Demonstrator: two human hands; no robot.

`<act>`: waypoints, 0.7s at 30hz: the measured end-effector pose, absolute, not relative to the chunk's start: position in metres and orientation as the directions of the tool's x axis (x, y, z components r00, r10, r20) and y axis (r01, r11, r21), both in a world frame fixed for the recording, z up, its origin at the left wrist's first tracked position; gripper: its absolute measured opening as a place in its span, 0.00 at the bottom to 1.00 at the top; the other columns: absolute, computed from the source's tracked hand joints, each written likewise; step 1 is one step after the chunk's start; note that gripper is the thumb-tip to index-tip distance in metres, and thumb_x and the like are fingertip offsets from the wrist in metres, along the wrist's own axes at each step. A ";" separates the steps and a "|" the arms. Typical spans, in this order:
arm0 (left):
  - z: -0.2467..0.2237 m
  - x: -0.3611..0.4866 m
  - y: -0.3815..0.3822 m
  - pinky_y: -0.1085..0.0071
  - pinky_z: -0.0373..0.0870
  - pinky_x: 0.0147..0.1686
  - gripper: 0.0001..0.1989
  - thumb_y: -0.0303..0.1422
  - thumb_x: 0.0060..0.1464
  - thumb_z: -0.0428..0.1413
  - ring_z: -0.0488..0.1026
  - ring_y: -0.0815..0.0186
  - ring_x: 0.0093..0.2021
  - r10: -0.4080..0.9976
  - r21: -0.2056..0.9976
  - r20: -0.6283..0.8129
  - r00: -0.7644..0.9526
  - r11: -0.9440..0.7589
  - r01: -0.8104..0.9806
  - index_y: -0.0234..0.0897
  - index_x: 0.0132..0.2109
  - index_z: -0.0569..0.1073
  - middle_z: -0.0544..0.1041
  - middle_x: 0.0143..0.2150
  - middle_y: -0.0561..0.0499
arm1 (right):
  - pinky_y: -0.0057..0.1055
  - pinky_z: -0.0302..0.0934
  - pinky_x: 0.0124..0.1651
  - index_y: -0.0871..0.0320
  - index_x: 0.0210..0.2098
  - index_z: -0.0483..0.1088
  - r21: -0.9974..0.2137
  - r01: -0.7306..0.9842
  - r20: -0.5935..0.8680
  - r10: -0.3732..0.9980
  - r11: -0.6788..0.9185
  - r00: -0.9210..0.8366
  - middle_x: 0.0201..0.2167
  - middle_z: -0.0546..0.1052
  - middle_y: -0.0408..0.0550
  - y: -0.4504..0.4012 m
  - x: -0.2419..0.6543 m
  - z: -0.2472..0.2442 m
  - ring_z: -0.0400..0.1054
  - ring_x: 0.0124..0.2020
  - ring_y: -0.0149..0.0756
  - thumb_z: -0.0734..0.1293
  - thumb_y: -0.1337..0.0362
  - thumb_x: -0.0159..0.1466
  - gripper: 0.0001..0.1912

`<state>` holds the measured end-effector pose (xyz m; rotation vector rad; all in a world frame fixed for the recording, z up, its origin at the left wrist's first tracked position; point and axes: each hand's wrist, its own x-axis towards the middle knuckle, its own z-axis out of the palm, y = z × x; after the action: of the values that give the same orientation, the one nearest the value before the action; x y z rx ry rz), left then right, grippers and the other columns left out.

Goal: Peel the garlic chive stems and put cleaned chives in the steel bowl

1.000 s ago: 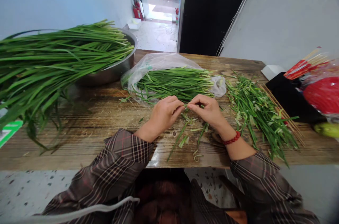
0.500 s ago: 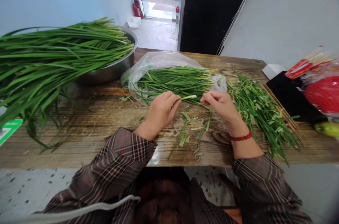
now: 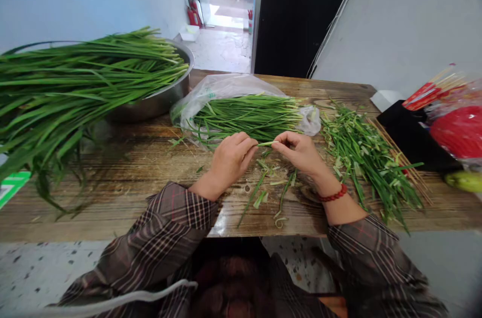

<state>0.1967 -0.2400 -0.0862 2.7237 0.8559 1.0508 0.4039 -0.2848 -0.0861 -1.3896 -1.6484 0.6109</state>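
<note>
The left hand has its fingers clamped on a stalk. The right hand has its fingers pinched on the opposite end. The stalk spans the hands above the counter, on the near side of the bag of greens. Trimmings lie nearer the counter edge. A heap lies to the right.

Daylight overexposes the doorway beyond the fingers; I note 1 glare patch on tabletop, below them; far upper-right corner dark.
</note>
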 end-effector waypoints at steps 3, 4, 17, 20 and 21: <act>-0.087 0.196 -0.239 0.70 0.63 0.34 0.08 0.31 0.63 0.50 0.69 0.65 0.33 0.556 0.322 0.586 0.589 -0.827 0.461 0.35 0.39 0.74 0.73 0.32 0.49 | 0.29 0.58 0.33 0.57 0.30 0.71 -0.696 0.621 0.425 0.904 0.362 -0.051 0.26 0.74 0.44 -0.285 0.408 -0.086 0.65 0.28 0.32 0.66 0.61 0.63 0.08; -0.088 0.196 -0.238 0.71 0.63 0.33 0.08 0.31 0.63 0.50 0.69 0.66 0.33 0.568 0.344 0.585 0.579 -0.820 0.457 0.35 0.38 0.74 0.73 0.31 0.49 | 0.30 0.58 0.35 0.57 0.30 0.71 -0.643 0.656 0.470 0.880 0.394 -0.068 0.26 0.74 0.44 -0.285 0.411 -0.086 0.65 0.29 0.32 0.65 0.62 0.63 0.07; -0.085 0.196 -0.239 0.70 0.63 0.34 0.09 0.31 0.63 0.49 0.69 0.65 0.33 0.555 0.304 0.568 0.608 -0.828 0.472 0.35 0.38 0.74 0.73 0.32 0.48 | 0.28 0.55 0.30 0.57 0.28 0.70 -0.719 0.620 0.386 0.922 0.313 -0.018 0.23 0.72 0.43 -0.285 0.401 -0.087 0.63 0.26 0.30 0.66 0.58 0.63 0.11; -0.085 0.195 -0.239 0.70 0.63 0.35 0.10 0.31 0.64 0.49 0.69 0.65 0.34 0.550 0.286 0.553 0.625 -0.831 0.478 0.35 0.38 0.74 0.73 0.32 0.48 | 0.30 0.56 0.33 0.57 0.27 0.68 -0.634 0.663 0.481 0.874 0.398 -0.066 0.24 0.71 0.43 -0.285 0.403 -0.086 0.63 0.28 0.32 0.65 0.62 0.63 0.10; -0.086 0.195 -0.239 0.69 0.63 0.35 0.10 0.32 0.64 0.49 0.69 0.65 0.34 0.549 0.285 0.550 0.629 -0.832 0.476 0.35 0.37 0.73 0.73 0.32 0.48 | 0.31 0.56 0.35 0.57 0.26 0.67 -0.595 0.684 0.513 0.855 0.422 -0.082 0.24 0.71 0.44 -0.285 0.405 -0.085 0.63 0.28 0.32 0.64 0.63 0.64 0.10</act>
<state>0.1951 -0.2388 -0.0857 2.7330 0.8633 0.9807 0.4051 -0.2846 -0.0850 -1.3201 -1.8218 0.2514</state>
